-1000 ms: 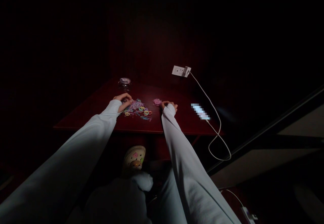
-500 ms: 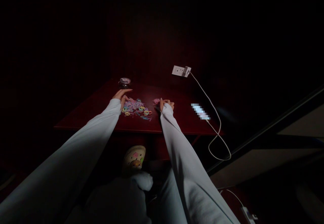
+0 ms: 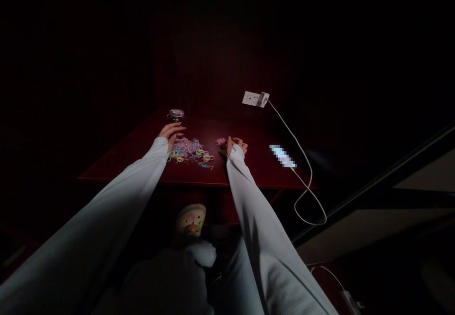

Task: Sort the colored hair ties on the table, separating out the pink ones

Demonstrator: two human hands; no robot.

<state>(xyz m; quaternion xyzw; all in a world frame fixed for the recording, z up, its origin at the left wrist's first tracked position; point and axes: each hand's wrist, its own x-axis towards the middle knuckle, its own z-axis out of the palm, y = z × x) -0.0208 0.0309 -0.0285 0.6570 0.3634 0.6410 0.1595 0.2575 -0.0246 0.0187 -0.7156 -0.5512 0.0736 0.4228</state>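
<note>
A heap of small coloured elastic rings lies on a dark red table. My left hand hovers at the heap's far left edge with its fingers stretched out, holding nothing I can see. My right hand rests on the table right of the heap, fingers curled, next to a small pink clump of rings. What its fingers hold, if anything, is too small and dim to make out. A small clear jar stands just beyond my left hand.
A lit phone lies at the table's right, joined by a white cable to a charger in a wall socket. A shoe shows under the table. The surroundings are dark.
My left hand has lifted from the heap and opened its fingers toward the jar. My right hand has drawn slightly closer to the pink clump.
</note>
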